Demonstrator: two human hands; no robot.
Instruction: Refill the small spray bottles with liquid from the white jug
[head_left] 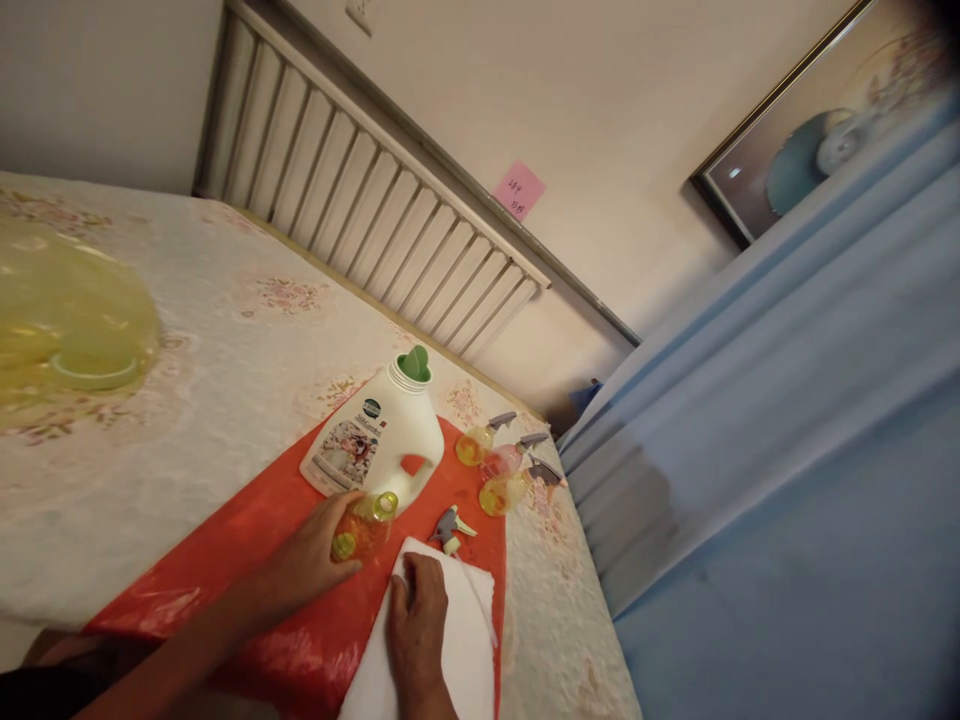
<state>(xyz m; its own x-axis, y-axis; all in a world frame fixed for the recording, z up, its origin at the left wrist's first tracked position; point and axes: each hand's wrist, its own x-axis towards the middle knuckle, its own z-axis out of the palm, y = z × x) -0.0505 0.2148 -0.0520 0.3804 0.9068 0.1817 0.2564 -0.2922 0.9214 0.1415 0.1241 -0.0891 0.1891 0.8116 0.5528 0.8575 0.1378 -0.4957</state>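
My left hand (330, 550) is closed around the side of a clear yellow spray bottle (367, 527), whose neck is uncovered at the top. On a folded white cloth (465, 610) lies my right hand (421, 610), its fingers curled in at the cloth's upper left edge. Just above the cloth is a loose grey and yellow trigger spray head (450, 528) with its thin tube over the cloth. Behind the spray bottle, a large white detergent jug (382, 425) with a printed label has a green spout in its open mouth.
A red mat (277, 510) lies under these things on a flowered tablecloth (217, 300). Three spray bottles with heads, one a pink spray bottle (501, 461), stand at the mat's right corner. A yellow transparent bag (75, 300) sits far left. Blue curtain (720, 400) borders the right.
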